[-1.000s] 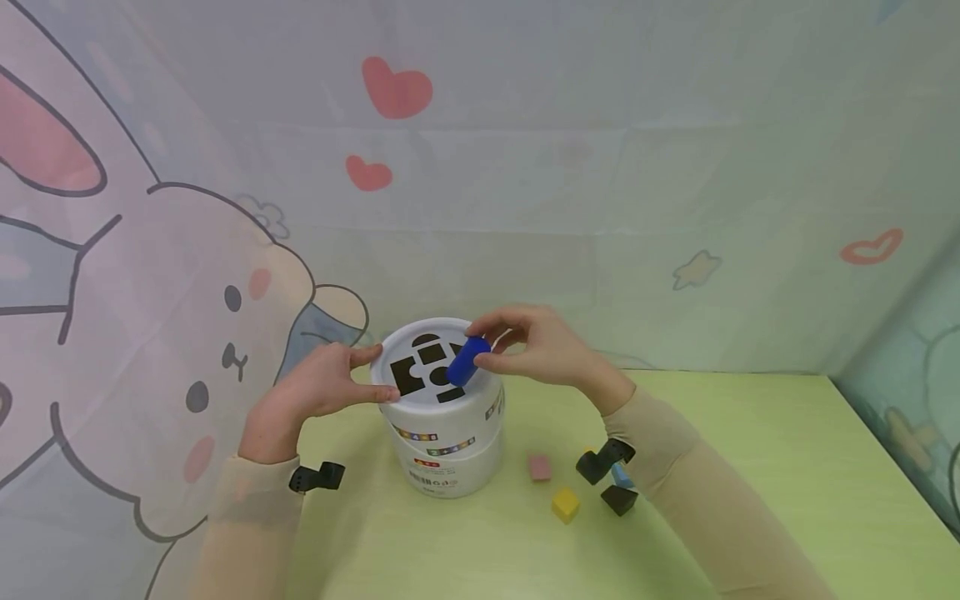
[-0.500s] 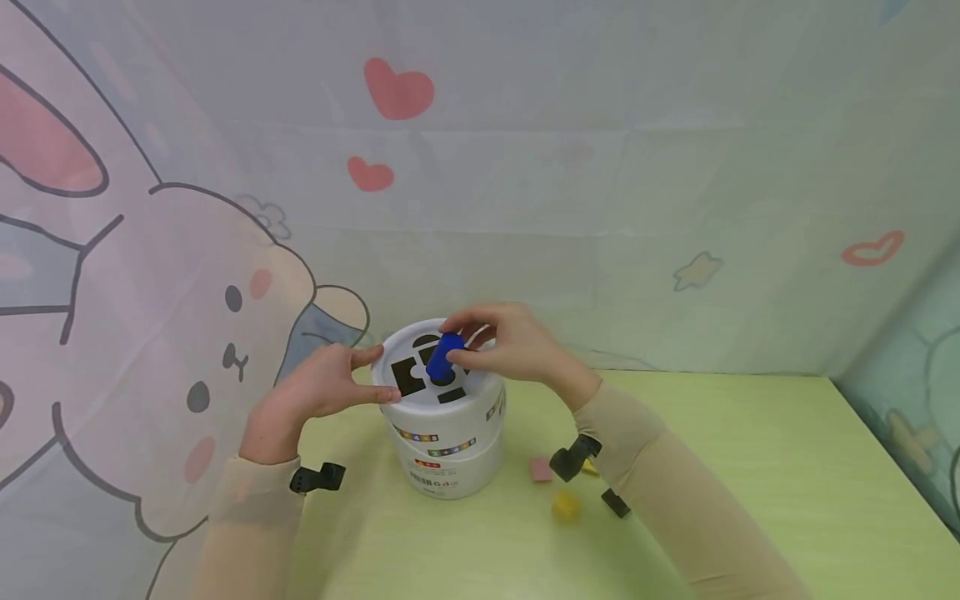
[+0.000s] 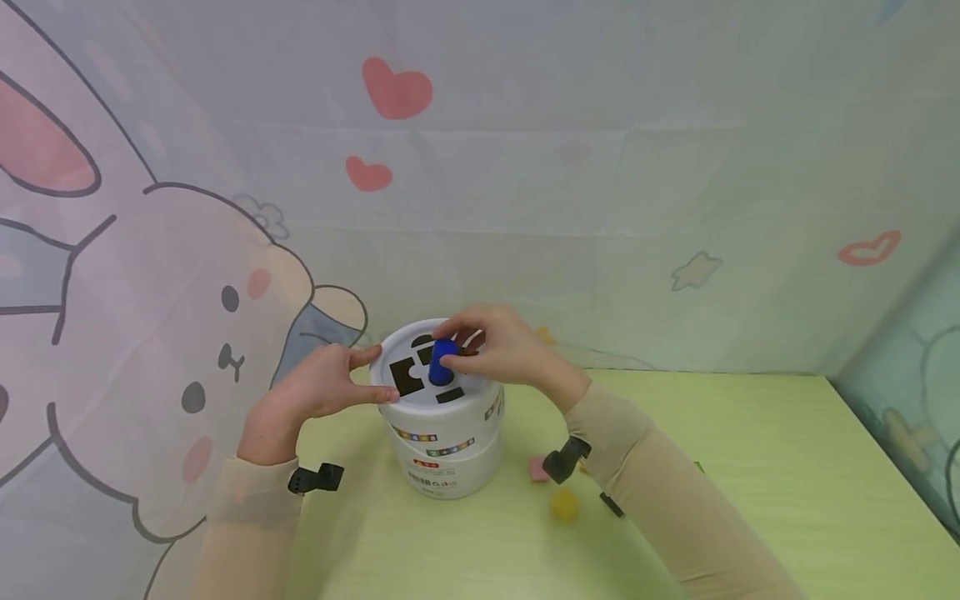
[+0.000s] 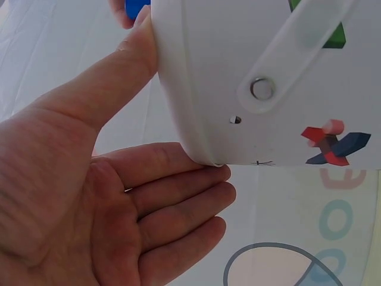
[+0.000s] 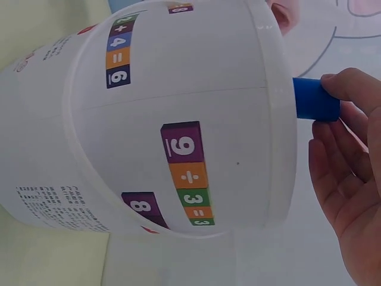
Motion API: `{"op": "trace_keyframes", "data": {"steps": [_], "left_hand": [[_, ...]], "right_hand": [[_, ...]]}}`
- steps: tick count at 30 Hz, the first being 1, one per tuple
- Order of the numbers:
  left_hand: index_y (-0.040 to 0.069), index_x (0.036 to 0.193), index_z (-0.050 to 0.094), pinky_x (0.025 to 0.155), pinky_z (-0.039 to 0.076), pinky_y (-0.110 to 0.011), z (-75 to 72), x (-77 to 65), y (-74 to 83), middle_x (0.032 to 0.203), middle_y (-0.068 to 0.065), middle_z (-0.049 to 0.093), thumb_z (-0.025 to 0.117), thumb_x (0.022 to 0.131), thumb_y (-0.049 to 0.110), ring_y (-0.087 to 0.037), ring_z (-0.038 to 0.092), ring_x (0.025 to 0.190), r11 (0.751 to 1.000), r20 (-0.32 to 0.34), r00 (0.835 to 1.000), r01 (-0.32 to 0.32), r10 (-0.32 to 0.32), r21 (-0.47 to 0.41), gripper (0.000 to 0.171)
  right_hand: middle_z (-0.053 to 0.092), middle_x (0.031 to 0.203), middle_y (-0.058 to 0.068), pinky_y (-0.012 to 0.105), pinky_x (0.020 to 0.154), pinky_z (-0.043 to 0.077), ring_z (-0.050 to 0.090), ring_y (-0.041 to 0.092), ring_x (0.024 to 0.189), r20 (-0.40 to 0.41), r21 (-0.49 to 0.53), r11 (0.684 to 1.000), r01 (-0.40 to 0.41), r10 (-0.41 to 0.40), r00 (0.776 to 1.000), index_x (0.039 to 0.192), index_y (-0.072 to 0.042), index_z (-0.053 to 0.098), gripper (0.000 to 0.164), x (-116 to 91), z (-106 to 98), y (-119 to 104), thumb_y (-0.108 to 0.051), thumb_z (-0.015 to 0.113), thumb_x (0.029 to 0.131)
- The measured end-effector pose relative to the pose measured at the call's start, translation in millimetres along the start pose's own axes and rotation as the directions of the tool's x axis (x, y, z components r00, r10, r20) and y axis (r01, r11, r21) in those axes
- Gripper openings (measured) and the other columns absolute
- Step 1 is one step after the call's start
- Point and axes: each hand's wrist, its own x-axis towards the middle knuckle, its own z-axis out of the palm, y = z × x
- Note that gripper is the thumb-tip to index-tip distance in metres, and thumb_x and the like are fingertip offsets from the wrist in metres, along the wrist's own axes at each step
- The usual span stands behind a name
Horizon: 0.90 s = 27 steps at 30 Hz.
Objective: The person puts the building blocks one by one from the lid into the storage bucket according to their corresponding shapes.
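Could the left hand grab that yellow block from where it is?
Probably not directly: the left hand touches the white bucket, which stands between it and the yellow block. The right hand, with its blue cylinder, crowds the way over the top. Reaching around the front might work.

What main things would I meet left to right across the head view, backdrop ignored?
Left hand → white bucket → pink block → yellow block → dark piece. Left out: blue block and right hand, both overlapping the bucket in this picture.
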Motion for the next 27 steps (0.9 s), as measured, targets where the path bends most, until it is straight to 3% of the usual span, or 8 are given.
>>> {"op": "trace_keyframes", "data": {"steps": [8, 13, 22, 27], "left_hand": [[0.005, 0.159, 0.048, 0.086, 0.051, -0.046, 0.9, -2.5, -1.3, 0.127, -0.021, 0.074, 0.084, 0.085, 0.066, -0.038, 0.06, 0.132, 1.0, -0.014, 1.0, -0.002, 0.002, -0.008, 0.103], [0.004, 0.159, 0.049, 0.084, 0.049, -0.044, 0.9, -2.6, -1.6, 0.124, -0.02, 0.075, 0.084, 0.085, 0.065, -0.036, 0.06, 0.13, 1.0, -0.016, 1.0, -0.012, 0.012, -0.01, 0.102], [0.004, 0.159, 0.049, 0.087, 0.051, -0.047, 0.2, -4.2, -1.3, 0.129, -0.022, 0.073, 0.084, 0.086, 0.064, -0.039, 0.059, 0.134, 1.0, -0.018, 1.0, -0.018, 0.018, -0.005, 0.101], [0.004, 0.159, 0.048, 0.086, 0.05, -0.046, 0.3, -4.2, -1.2, 0.136, -0.025, 0.069, 0.084, 0.085, 0.065, -0.039, 0.057, 0.136, 1.0, -0.014, 1.0, -0.01, 0.01, -0.003, 0.102]], "right_hand": [[0.075, 0.11, 0.008, 0.035, 0.086, 0.061, 0.071, 0.025, 0.1, -0.009, -0.002, 1.0, 0.027, -0.027, 1.0, 0.117, 0.001, 0.078, 0.027, -1.1, 5.7, 3.5, -0.008, 0.085, 0.092], [0.076, 0.113, 0.017, 0.04, 0.087, 0.061, 0.071, 0.03, 0.102, -0.016, 0.023, 0.999, 0.027, -0.027, 1.0, 0.118, 0.004, 0.077, 0.028, -2.5, 3.8, 1.8, -0.006, 0.084, 0.092], [0.076, 0.111, 0.005, 0.027, 0.085, 0.059, 0.07, 0.023, 0.102, -0.014, -0.003, 1.0, 0.0, 0.0, 1.0, 0.119, 0.0, 0.078, 0.028, -4.0, 3.3, 2.2, -0.008, 0.084, 0.093], [0.076, 0.114, 0.012, 0.029, 0.086, 0.059, 0.07, 0.025, 0.103, -0.013, 0.02, 1.0, 0.002, -0.002, 1.0, 0.12, 0.002, 0.078, 0.029, -5.3, 2.2, 3.3, -0.008, 0.083, 0.094]]}}
